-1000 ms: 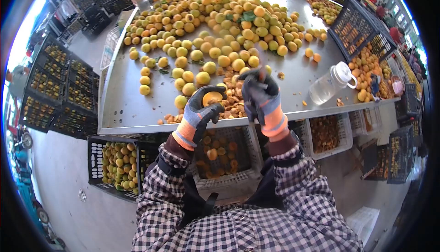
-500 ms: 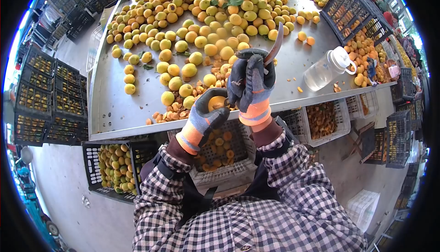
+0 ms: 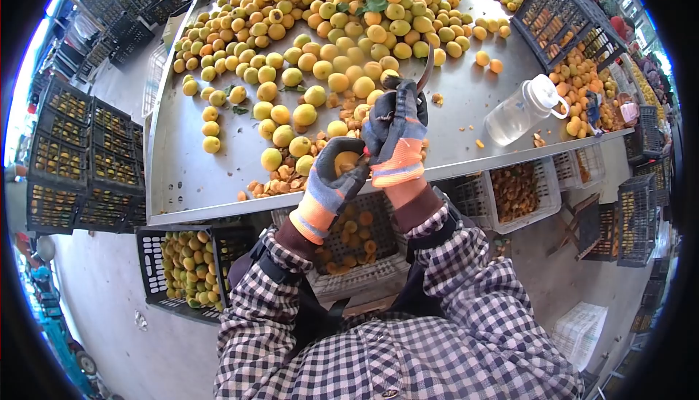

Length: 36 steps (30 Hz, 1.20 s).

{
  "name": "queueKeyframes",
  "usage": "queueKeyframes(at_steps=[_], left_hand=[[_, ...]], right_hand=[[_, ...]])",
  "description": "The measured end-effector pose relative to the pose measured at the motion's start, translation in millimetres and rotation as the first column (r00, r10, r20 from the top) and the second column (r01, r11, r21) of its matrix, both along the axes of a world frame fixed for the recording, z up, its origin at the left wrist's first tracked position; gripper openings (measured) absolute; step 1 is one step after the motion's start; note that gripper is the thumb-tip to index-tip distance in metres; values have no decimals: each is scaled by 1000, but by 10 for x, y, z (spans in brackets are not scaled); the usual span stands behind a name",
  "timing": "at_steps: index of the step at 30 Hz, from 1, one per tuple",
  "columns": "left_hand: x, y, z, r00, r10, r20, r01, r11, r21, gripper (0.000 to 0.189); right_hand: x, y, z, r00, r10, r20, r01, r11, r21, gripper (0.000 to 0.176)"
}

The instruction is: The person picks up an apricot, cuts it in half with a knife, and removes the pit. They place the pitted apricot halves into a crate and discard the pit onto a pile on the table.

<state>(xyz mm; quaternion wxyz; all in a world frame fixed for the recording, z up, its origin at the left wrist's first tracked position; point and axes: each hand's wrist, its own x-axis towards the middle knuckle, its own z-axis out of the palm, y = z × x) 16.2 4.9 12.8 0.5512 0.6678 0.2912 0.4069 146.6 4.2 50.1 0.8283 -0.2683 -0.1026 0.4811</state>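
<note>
Both hands wear dark-palmed gloves with orange and blue cuffs, held over the near edge of the metal table (image 3: pixel 211 207). My left hand (image 3: pixel 331 181) is closed around a yellow-orange apricot (image 3: pixel 346 160), its fingers covering part of the fruit. Right beside it, my right hand (image 3: pixel 395 127) grips a curved knife (image 3: pixel 427 71) whose blade points up and away past the fingers. A small red tip (image 3: pixel 366 151) shows between the right hand and the fruit. Below and behind the hands lie orange fruit pieces (image 3: pixel 280 181) and whole apricots (image 3: pixel 304 115).
A water bottle (image 3: pixel 520 112) stands right of my hands. Under the table edge, a crate (image 3: pixel 375 272) at my lap holds fruit halves, and a white crate (image 3: pixel 542 214) holds brownish pieces. A black crate (image 3: pixel 156 251) of whole fruit sits lower left; another black crate (image 3: pixel 546 14) is tipped over orange fruit.
My right hand has shifted slightly left and down toward the apricot, and the knife blade has turned, now showing narrower. The left hand keeps its hold; the whole view has shifted slightly.
</note>
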Motion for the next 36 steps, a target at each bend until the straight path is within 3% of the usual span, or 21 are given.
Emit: queueKeyframes(at_steps=[2, 5, 9, 11, 18, 21, 23, 24, 26, 28, 30, 31, 32, 33, 34, 35, 36], left_hand=[[10, -26, 92, 999, -13, 38, 12, 1000, 13, 29], [-20, 22, 30, 996, -88, 7, 88, 996, 15, 31], [-27, 53, 55, 995, -97, -33, 99, 993, 62, 32], [-27, 81, 64, 990, -92, -103, 111, 973, 201, 32], [10, 140, 121, 988, -105, -111, 131, 955, 265, 27], [20, 166, 113, 985, -111, -133, 147, 941, 306, 27], [27, 163, 102, 983, -154, -98, 178, 926, 334, 30], [18, 165, 84, 983, -153, -98, 177, 927, 330, 30], [37, 205, 46, 982, -155, -109, 186, 898, 399, 50], [83, 246, 57, 983, -122, -137, 164, 916, 366, 50], [141, 312, 63, 981, -17, -194, 83, 937, 338, 49], [142, 315, 64, 990, -2, -138, 53, 929, 366, 42], [96, 456, -119, 948, 154, -279, -61, 947, 316, 26], [68, 490, -97, 914, 189, -360, -85, 955, 285, 17], [43, 511, -74, 871, 220, -440, -113, 960, 255, 15], [16, 524, -44, 820, 232, -523, -93, 956, 278, 26], [-12, 571, -89, 817, 235, -526, -95, 956, 278, 26]], right_hand=[[12, 27, 6, 1000, -12, -15, 10, 998, -67, 22], [22, 94, -95, 983, -65, -172, 13, 957, -289, 21], [90, 129, -166, 970, -21, -241, -51, 956, -288, 20], [108, 157, -211, 955, -14, -298, -81, 949, -303, 19], [204, 233, -332, 944, 47, -327, -151, 942, -301, 21], [302, 274, -443, 905, 149, -398, -245, 948, -203, 20], [391, 300, -574, 614, 345, -710, -392, 914, 105, 21], [371, 287, -516, 613, 343, -712, -393, 914, 102, 21], [347, 281, -327, 830, 212, -516, -333, 930, -153, 23], [389, 342, -270, 809, 217, -547, -306, 949, -75, 22], [441, 387, -190, 921, 36, -388, -102, 983, -152, 21], [430, 401, -205, 922, 39, -385, -96, 987, -131, 20], [452, 390, -191, 923, 43, -384, -100, 987, -129, 20], [470, 351, -79, 959, -70, -273, 27, 987, -158, 20], [490, 320, -20, 970, -183, -159, 156, 973, -171, 20], [522, 291, -61, 982, -135, -132, 118, 984, -133, 18], [490, 267, -35, 982, -132, -136, 114, 984, -134, 18]])
